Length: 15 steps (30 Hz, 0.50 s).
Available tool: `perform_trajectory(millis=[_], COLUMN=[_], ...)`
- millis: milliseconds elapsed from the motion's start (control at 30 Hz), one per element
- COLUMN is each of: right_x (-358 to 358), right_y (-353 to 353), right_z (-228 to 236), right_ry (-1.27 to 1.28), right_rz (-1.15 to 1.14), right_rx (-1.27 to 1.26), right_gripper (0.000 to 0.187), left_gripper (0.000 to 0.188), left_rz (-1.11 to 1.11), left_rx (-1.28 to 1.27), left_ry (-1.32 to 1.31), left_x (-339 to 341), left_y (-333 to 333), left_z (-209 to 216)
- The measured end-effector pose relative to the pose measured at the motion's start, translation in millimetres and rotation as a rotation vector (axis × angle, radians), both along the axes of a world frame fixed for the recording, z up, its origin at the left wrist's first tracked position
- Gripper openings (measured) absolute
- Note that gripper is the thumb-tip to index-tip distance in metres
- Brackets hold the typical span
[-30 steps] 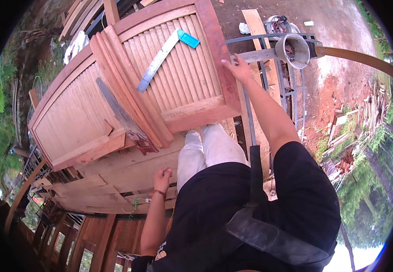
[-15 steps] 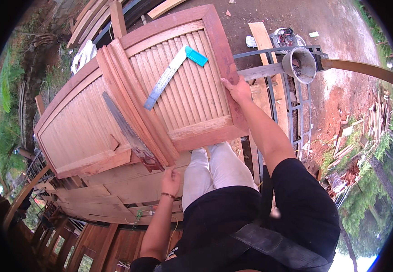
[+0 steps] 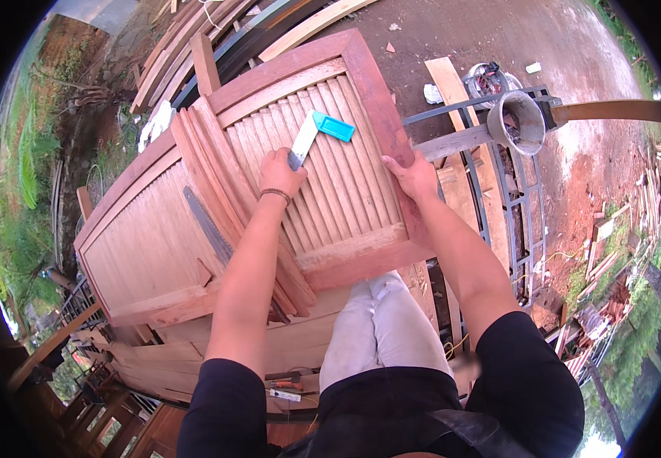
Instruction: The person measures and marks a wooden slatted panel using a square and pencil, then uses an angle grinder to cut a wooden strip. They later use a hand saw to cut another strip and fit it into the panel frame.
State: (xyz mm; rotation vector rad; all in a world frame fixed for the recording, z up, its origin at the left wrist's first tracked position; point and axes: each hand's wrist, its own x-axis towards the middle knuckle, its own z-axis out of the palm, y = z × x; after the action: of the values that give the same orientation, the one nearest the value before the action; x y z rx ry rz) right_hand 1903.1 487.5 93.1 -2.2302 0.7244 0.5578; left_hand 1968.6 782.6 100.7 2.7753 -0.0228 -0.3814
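Note:
A wooden door panel (image 3: pixel 340 250) with a reddish frame and ribbed slats lies in front of me. On its slats is a try square (image 3: pixel 332 127) with a turquoise stock and steel blade. My left hand (image 3: pixel 281 169) closes round the lower end of that blade and hides it. At the panel's right edge, my right hand (image 3: pixel 415 177) grips the frame, thumb on top. Several reddish wood strips (image 3: pixel 207 164) lie across the middle of the panel. Beside them rests a handsaw (image 3: pixel 207 223), its handle end mostly hidden behind my left forearm.
A grey bucket (image 3: pixel 516 124) stands to the right on a metal frame (image 3: pixel 527 200). Long boards (image 3: pixel 316 29) are stacked beyond the panel. Below it is a plank surface (image 3: pixel 181 355) with small tools (image 3: pixel 286 385) near my legs. Wood scraps lie on the ground at far right.
My left hand has moved up from beside the saw handle onto the try square's blade. My right hand stays on the panel's edge. The whole view has shifted slightly.

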Motion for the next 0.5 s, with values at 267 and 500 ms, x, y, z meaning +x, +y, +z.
perform_trajectory(millis=[267, 500], right_x=[-1, 7], right_y=[-7, 4], right_z=[1, -6], right_ry=[0.046, -0.076], right_rz=[0.022, 0.031], right_rx=[-0.036, -0.013], right_gripper=[0.104, 0.095], left_gripper=[0.024, 0.017], left_rz=[0.035, -0.562], left_rx=[-0.319, -0.106], left_ry=[0.062, 0.189], left_x=[-26, -49], left_y=[7, 2], left_z=[63, 76])
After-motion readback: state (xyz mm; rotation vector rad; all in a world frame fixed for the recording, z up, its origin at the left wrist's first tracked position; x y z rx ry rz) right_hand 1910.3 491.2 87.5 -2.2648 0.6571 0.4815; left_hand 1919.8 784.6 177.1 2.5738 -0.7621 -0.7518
